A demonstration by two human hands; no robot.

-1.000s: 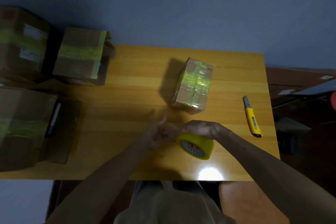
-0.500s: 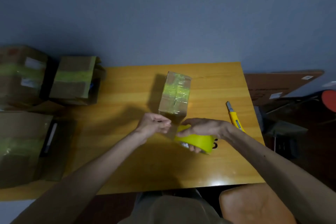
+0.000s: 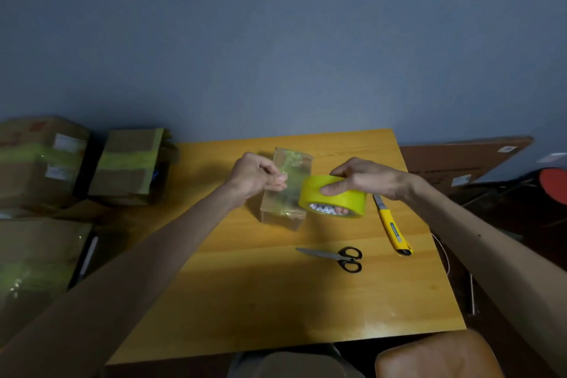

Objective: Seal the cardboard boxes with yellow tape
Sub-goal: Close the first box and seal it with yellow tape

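Above the middle of the surface (image 3: pixel 276 301), in the head view, your left hand (image 3: pixel 254 176) pinches the free end of the yellow tape (image 3: pixel 291 186), fingers curled together. Your right hand (image 3: pixel 368 178) has thumb and fingers clamped round the tape roll (image 3: pixel 333 198), and the short pulled-out strip runs left to right between them. Just below that strip sits the small cardboard box (image 3: pixel 282 215), long axis running away from you, so the strip crosses it. Your left hand looks nearer its top, and I judge that lowering both hands lays the tape down.
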